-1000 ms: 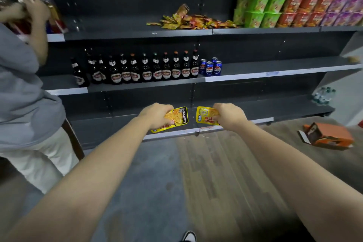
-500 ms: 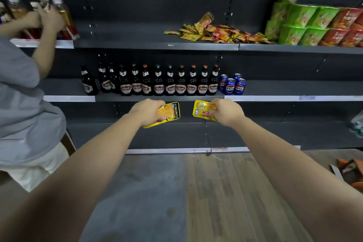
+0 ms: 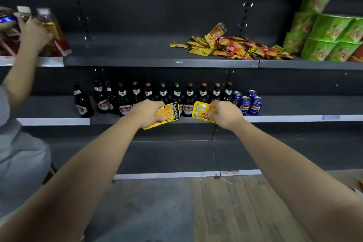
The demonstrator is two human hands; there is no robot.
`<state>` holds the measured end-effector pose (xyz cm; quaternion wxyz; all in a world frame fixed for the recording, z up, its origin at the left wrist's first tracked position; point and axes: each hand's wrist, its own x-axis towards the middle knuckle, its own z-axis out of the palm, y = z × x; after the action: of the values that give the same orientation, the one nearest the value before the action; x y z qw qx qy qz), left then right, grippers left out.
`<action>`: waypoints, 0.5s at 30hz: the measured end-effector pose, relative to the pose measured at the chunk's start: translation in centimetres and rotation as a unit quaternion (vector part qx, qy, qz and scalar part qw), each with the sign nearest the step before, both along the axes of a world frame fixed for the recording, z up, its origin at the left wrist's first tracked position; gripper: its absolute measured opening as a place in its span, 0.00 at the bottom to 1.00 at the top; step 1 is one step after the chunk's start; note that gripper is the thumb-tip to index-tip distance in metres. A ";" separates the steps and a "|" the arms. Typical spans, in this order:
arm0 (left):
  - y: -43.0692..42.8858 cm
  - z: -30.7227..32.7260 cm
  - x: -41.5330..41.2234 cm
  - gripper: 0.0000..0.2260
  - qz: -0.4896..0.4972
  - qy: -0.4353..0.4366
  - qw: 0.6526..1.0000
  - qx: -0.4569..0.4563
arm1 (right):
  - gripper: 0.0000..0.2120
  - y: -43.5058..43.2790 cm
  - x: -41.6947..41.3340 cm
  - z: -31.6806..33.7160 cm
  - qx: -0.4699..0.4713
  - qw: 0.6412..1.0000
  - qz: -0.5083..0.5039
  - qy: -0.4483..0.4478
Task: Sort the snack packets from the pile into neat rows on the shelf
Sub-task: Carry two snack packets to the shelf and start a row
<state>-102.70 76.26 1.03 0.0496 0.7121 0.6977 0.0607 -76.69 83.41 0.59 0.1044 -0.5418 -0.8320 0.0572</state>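
Dim aisle, the back panel [image 3: 157, 10] nearly black at 12 o'clock. Light comes from above: deep shadow under each shelf [image 3: 161, 63]. Sharpest at centre, print crisp on the KONCHEW packet [image 3: 170, 112] and the red-lettered packet [image 3: 203, 113]. At 10 o'clock the clear bottles [image 3: 48, 23] smear with motion blur; green boxes [image 3: 330, 31] at 2 o'clock go soft. Shelf edges bow toward the corners.

— Arms?
— Both stretched forward, side by side.
— And the grips?
— Left grip [image 3: 146, 113] curls round the left packet [image 3: 170, 113]; right grip [image 3: 225, 113] curls round the right packet [image 3: 202, 111].
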 end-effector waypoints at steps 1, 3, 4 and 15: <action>1.5 0.3 -0.8 0.13 -0.003 0.001 1.000 0.005 | 0.09 1.5 -0.9 0.4 0.002 1.000 -0.003 0.005; 4.3 1.2 -2.5 0.14 -0.010 -0.001 1.000 0.015 | 0.09 4.3 -2.8 1.2 0.001 1.000 -0.003 0.011; 5.7 1.7 -3.5 0.13 -0.014 -0.004 1.000 0.019 | 0.10 5.6 -3.8 1.7 0.002 1.000 -0.003 0.016; 16.9 3.5 -12.6 0.14 -0.013 -0.001 0.995 0.100 | 0.11 15.8 -12.8 2.8 0.031 0.998 -0.011 0.051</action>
<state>-115.28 93.17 4.52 -0.0202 0.7221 0.6791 0.1303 -89.46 99.24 3.43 0.1644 -0.5438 -0.8210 0.0575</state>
